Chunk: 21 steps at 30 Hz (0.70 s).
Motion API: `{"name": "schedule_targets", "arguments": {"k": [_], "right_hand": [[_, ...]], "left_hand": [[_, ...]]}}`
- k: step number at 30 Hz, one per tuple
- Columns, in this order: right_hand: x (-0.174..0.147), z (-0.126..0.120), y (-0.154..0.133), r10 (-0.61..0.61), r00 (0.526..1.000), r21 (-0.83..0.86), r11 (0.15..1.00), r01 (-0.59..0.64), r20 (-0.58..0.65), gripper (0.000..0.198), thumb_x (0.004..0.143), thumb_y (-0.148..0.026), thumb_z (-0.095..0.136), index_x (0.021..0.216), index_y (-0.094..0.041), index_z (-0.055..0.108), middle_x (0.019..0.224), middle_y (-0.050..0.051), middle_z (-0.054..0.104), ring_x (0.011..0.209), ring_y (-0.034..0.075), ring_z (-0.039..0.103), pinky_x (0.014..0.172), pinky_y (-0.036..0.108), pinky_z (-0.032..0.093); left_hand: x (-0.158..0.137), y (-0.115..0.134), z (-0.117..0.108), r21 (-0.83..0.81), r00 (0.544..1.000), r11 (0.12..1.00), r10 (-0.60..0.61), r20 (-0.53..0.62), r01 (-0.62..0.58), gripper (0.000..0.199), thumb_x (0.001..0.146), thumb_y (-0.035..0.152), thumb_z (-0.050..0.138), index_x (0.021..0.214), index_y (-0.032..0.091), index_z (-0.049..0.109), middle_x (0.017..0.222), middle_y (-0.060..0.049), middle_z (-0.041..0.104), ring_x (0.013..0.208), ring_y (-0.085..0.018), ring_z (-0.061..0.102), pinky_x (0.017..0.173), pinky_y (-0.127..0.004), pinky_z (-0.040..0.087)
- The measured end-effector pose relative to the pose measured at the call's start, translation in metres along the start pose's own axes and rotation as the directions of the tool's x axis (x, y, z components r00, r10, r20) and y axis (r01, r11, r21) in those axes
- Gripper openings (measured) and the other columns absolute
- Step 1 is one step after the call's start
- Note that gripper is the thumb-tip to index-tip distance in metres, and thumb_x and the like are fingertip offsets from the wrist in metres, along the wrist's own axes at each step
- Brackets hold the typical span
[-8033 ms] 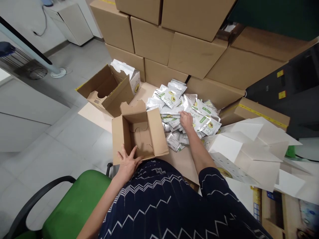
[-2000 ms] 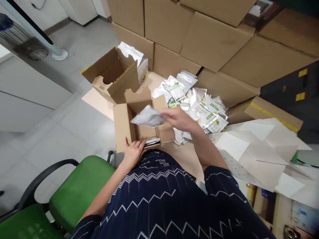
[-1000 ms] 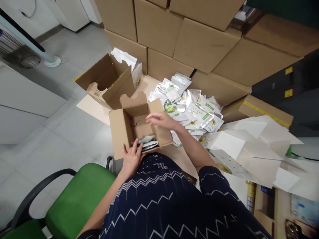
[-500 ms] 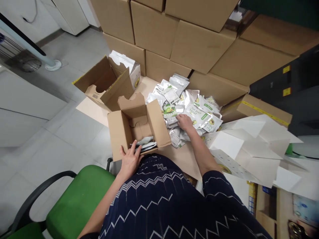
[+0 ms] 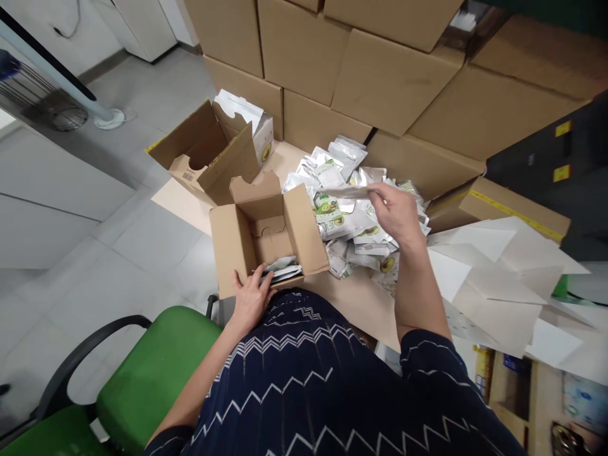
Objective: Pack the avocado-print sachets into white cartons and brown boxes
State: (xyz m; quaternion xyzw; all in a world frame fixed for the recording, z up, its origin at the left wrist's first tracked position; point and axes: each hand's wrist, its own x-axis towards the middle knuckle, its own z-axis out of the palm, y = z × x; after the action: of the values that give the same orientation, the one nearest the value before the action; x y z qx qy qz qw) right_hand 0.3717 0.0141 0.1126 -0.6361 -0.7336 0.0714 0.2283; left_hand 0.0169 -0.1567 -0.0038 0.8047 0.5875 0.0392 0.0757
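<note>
My right hand pinches one end of a silvery pouch, seen nearly edge-on above a loose pile of pouches. Several in the pile are white with green print and an avocado picture. My left hand grips the near wall of an open cardboard box, fingertips reaching over its edge beside a few pouches standing inside. The left thumb's hold is partly hidden behind the wall.
Another open carton and a white box stand farther back at left. Stacked cartons form a wall behind the pile. Folded white cartons lie at right, with a green chair at lower left.
My right hand has risen from the pile and moved right, lifting a pouch. My left hand stays on the box's near edge. The view has shifted slightly.
</note>
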Motion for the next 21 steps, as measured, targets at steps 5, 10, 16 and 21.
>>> {"name": "schedule_targets", "arguments": {"k": [5, 10, 16, 21], "right_hand": [[0.004, -0.021, -0.082, -0.296, 0.955, 0.301, 0.914, 0.273, 0.032, 0.037, 0.103, -0.037, 0.039, 0.11, -0.019, 0.071, 0.082, 0.001, 0.069, 0.073, 0.015, 0.06, 0.068, 0.026, 0.042], [0.016, 0.042, -0.146, -0.41, 0.763, 0.144, 0.908, 0.394, 0.5, 0.03, 0.102, -0.028, 0.043, 0.107, -0.019, 0.071, 0.091, 0.007, 0.074, 0.079, 0.017, 0.065, 0.068, 0.026, 0.038], [0.016, 0.131, -0.161, -0.394, 0.458, 0.103, 0.836, 0.54, 0.797, 0.032, 0.096, -0.019, 0.047, 0.114, -0.014, 0.073, 0.109, 0.017, 0.075, 0.096, 0.023, 0.07, 0.071, 0.027, 0.041], [0.003, 0.162, -0.16, -0.323, 0.298, 0.118, 0.83, 0.545, 0.898, 0.031, 0.094, -0.018, 0.053, 0.113, -0.008, 0.075, 0.109, 0.02, 0.075, 0.096, 0.025, 0.071, 0.072, 0.026, 0.045]], "left_hand": [[0.0, 0.0, 0.0, -0.006, 1.0, 1.0, 0.005, 0.0, -0.005, 0.038, 0.097, 0.034, 0.055, 0.133, 0.022, 0.062, 0.146, -0.018, 0.054, 0.115, -0.031, 0.065, 0.117, -0.073, 0.005], [-0.001, 0.003, -0.001, -0.011, 1.0, 1.0, -0.009, 0.012, 0.009, 0.038, 0.097, 0.033, 0.056, 0.133, 0.023, 0.062, 0.149, -0.019, 0.052, 0.115, -0.031, 0.064, 0.117, -0.073, 0.005], [-0.001, 0.003, 0.001, -0.009, 0.999, 1.0, -0.026, 0.021, 0.026, 0.041, 0.094, 0.032, 0.06, 0.134, 0.023, 0.062, 0.148, -0.019, 0.052, 0.117, -0.033, 0.062, 0.117, -0.074, 0.006], [-0.003, 0.002, 0.001, -0.021, 0.999, 1.0, 0.009, -0.046, -0.01, 0.043, 0.094, 0.041, 0.061, 0.132, 0.021, 0.064, 0.147, -0.02, 0.053, 0.12, -0.034, 0.061, 0.118, -0.071, 0.011]]}}
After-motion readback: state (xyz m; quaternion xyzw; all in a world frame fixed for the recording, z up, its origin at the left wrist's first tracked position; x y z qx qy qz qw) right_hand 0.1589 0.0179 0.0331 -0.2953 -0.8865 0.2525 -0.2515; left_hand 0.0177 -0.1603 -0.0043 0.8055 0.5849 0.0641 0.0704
